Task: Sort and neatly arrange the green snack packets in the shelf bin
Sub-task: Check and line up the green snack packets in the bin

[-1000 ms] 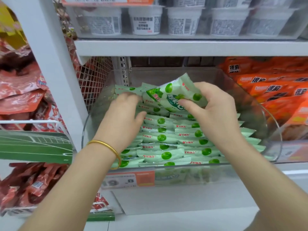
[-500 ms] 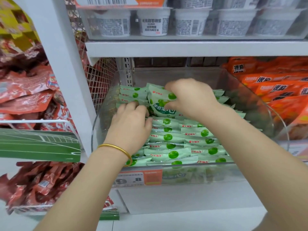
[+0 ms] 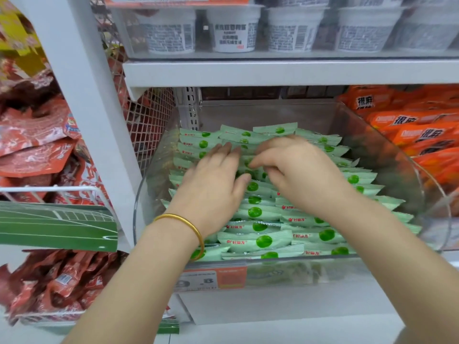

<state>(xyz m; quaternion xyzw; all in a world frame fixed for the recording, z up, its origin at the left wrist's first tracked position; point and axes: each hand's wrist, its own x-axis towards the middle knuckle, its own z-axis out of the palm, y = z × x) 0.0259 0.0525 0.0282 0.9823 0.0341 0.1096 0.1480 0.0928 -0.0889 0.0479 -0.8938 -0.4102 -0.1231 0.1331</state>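
Pale green snack packets [image 3: 258,240] with dark green dots lie in overlapping rows inside a clear plastic shelf bin [image 3: 327,271]. My left hand [image 3: 213,182], with a gold bangle on its wrist, rests flat on the left rows with its fingers straight. My right hand [image 3: 300,170] is beside it over the middle of the pile. Its fingers are curled, and thumb and forefinger pinch a packet [image 3: 263,175] tucked among the others. Both hands hide the packets beneath them.
Orange snack packs [image 3: 419,135] fill the bin to the right. Red packets [image 3: 34,145] hang on the left beyond a white upright [image 3: 87,115]. White tubs [image 3: 233,28] stand on the shelf above. A price tag [image 3: 213,279] is on the bin's front.
The packet my right hand held up has come down into the rows. Both hands have dropped lower onto the pile, and my left hand's fingers have flattened out.
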